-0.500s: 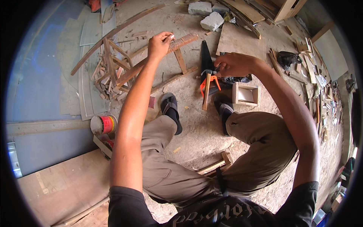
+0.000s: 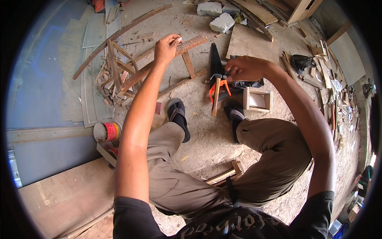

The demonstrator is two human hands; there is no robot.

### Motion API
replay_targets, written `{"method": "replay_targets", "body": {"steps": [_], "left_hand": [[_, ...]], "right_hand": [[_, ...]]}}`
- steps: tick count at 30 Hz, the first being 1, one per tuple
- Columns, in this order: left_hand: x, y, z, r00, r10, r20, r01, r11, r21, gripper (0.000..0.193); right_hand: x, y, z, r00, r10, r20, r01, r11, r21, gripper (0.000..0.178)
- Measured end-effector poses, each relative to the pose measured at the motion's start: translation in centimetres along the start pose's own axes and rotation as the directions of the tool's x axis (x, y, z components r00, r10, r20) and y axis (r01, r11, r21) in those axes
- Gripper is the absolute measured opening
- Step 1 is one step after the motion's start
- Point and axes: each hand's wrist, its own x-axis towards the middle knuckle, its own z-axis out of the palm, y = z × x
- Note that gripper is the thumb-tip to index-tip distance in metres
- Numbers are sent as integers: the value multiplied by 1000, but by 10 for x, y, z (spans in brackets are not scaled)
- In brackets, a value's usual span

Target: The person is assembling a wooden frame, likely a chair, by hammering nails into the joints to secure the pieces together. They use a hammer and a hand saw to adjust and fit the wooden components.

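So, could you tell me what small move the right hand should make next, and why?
Probably lower the right hand a little and close it on the hammer. It hovers at the hammer's head by the black saw, while the left hand pinches something small and white against the wooden strip, possibly a nail.

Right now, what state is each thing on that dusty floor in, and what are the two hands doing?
Left hand: raised, pinching a small white piece at the end of a wood strip.
Right hand: curled above the hammer, fingers closed; whether it touches anything cannot be told.
Hammer: lying flat on the ground.
Handsaw: lying flat, orange handle toward the feet.
Small wooden box: open, empty.
Paint can: on its side.
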Motion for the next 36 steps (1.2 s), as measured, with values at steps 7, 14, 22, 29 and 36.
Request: {"method": "replay_targets", "body": {"steps": [7, 14, 22, 29, 36], "left_hand": [[-3, -4, 6, 1000, 10, -28, -8, 998, 58, 17], [-8, -16, 6, 998, 5, -59, -8, 999, -46, 16], [-12, -11, 15, 987, 80, -137, -81, 997, 2, 20], [3, 3, 17, 992, 70, -106, -65, 997, 49, 22], [-24, -16, 5, 987, -58, -150, 44, 994, -101, 25]], "right_hand": [[0, -2, 2, 1000, 0, 7, 0, 1000, -9, 55], [5, 6, 11, 998, 25, 56, -25, 1000, -1, 58], [25, 12, 7, 994, 100, -47, -111, 898, -426, 42], [109, 120, 167, 706, 306, -639, -476, 872, -109, 43], [127, 46, 333, 548, 827, -121, -582, 482, 655, 73]]}}
